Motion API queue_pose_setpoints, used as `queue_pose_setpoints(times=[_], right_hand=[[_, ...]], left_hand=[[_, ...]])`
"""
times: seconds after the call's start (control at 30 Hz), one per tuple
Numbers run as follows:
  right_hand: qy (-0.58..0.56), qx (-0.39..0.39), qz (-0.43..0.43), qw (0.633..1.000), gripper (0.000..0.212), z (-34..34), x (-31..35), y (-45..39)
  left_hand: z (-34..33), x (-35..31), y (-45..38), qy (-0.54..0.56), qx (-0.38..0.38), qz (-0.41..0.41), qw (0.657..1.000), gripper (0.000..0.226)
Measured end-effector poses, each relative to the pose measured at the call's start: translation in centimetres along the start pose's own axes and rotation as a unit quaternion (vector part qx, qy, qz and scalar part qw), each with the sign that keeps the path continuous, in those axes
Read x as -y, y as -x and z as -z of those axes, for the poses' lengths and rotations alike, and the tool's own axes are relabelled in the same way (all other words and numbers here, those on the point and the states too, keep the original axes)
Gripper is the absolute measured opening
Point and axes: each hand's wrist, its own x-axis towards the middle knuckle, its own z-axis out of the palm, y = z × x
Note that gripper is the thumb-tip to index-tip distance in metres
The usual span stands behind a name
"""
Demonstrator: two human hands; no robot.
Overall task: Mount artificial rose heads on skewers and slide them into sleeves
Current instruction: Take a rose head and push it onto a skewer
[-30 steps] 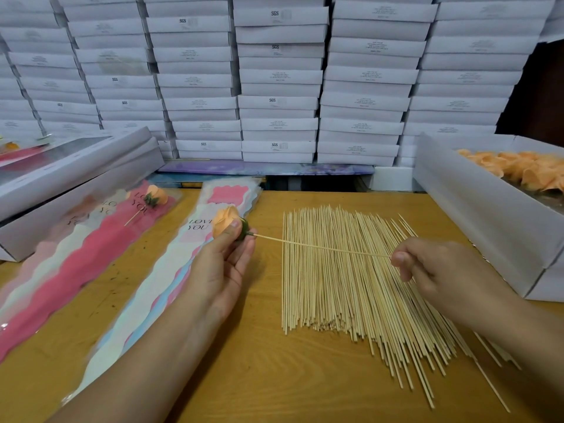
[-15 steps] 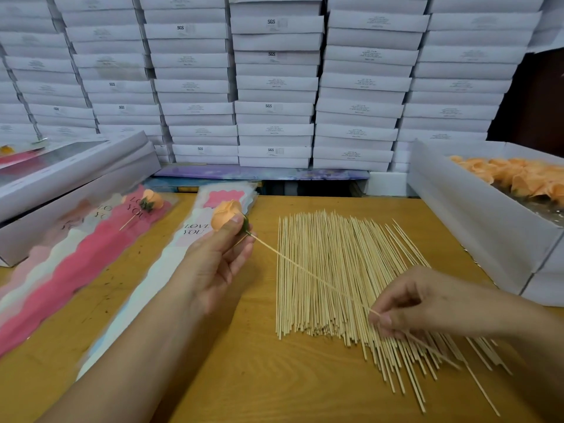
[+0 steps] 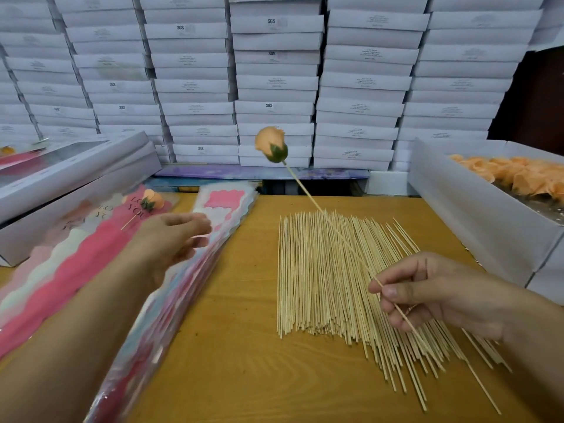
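Rose [image 3: 270, 144] mounted; my right hand [image 3: 427, 293] pinches skewer [image 3: 331, 226], left hand [image 3: 171, 239] loose above sleeves [image 3: 195, 257]. Next: open sleeve, slide in.

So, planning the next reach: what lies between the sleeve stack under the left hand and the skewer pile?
Head view: only bare table between the sleeve stack and the skewer pile. The left hand hovers over the stack.

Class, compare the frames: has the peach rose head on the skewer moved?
Yes. The rose head has risen off the sleeve stack and now stands up before the stacked white boxes, carried by the right hand alone.
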Motion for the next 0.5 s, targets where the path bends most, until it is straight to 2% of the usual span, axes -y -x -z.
queue_pose_setpoints(times=[0.1, 0.2, 0.33, 0.5], right_hand=[[-0.026, -0.011, 0.02, 0.999, 0.058, -0.2, 0.0, -0.1], [-0.036, -0.013, 0.032, 0.999, 0.058, -0.4, 0.1, -0.1], [-0.053, -0.023, 0.038, 0.998, 0.065, -0.3, 0.0, -0.2], [-0.048, -0.037, 0.043, 0.997, 0.056, 0.0, -0.2, -0.3]], left_hand=[[2.2, 1.2, -1.7, -0.218, -0.083, -0.081, 0.969, 0.029], [3.7, 2.4, -3.0, -0.323, -0.07, -0.05, 0.942, 0.053], [4.6, 3.4, -3.4, -0.358, -0.026, 0.014, 0.933, 0.075], [4.8, 3.8, -3.5, -0.329, -0.058, 0.025, 0.942, 0.071]])
